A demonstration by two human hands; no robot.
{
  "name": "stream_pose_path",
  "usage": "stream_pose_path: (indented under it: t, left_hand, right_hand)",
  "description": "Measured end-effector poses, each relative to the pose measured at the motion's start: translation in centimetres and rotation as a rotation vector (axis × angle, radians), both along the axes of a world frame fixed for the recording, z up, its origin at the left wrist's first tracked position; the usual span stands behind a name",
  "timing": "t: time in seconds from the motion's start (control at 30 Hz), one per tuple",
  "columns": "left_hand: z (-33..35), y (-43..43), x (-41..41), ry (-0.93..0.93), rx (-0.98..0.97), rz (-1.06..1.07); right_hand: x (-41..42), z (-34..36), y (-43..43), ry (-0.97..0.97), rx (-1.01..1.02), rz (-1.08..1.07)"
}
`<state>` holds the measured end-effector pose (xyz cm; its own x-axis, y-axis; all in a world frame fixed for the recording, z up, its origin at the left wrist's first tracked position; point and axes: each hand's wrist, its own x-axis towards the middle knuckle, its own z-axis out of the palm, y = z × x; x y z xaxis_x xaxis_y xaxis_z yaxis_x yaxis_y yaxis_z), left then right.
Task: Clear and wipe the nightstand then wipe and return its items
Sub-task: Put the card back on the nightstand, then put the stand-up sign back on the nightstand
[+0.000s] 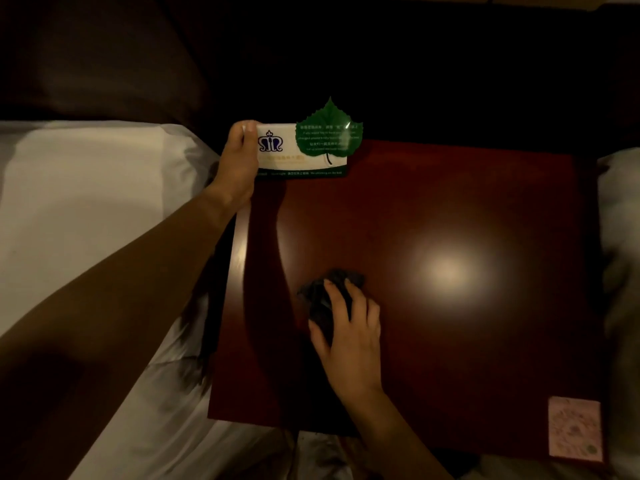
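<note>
The nightstand (pixel 450 209) has a glossy dark red wooden top with a lamp glare near its middle. At its far left corner my left hand (pixel 239 161) grips the left end of a white card (pixel 294 157) that bears a crest logo and a green leaf-shaped card (pixel 329 133) with printed text. Toward the front left of the top, my right hand (pixel 349 327) presses down on a crumpled dark cloth (pixel 325 292), which lies flat on the wood.
A small pink square card (pixel 575 431) lies on the nightstand's near right corner. A bed with white sheets (pixel 86 209) runs along the left side. Another white pillow or bedding edge (pixel 620 209) shows at the right. The wall behind is dark.
</note>
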<state>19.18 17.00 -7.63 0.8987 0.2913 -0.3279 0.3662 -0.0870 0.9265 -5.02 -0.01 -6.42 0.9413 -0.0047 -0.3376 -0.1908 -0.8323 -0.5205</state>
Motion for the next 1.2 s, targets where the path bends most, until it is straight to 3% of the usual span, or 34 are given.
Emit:
stream_pose_path:
  t: [0.33, 0.43, 0.53, 0.63, 0.83, 0.97, 1.07, 1.2]
  left_hand:
    - [0.8, 1.8, -1.1, 0.012, 0.02, -0.07]
    - [2.1, 2.8, -2.4, 0.008, 0.099, -0.017]
    - [3.6, 4.3, -5.3, -0.027, 0.351, 0.035]
    - [4.5, 6.2, -9.0, 0.024, 0.562, -0.112]
    - [7.0, 12.0, -16.9, 0.216, 0.719, -0.459]
    - [7.2, 15.7, -21.3, 0.424, 0.795, -0.531]
    - [7.1, 18.0, -24.7, 0.546, 0.857, -0.488]
    - [7.2, 20.8, -29.5, 0.55, 0.851, -0.246]
  right_hand:
    - [2.4, 1.7, 0.5, 0.032, -0.088, -0.031]
    - [3.8, 2.5, 0.5, 0.013, -0.169, -0.054]
    - [5.2, 3.4, 1.2, -0.02, -0.119, -0.047]
    - [6.6, 4.0, 3.2, 0.037, -0.119, 0.089]
    - [8.8, 5.1, 9.5, 0.209, -0.081, 0.407]
    - [7.9, 5.4, 14.8, 0.216, 0.079, 0.5]
    - [6.0, 4.9, 18.5, 0.237, 0.12, 0.557]
    - [2.7, 4.2, 23.4, 0.322, 0.159, 0.61]
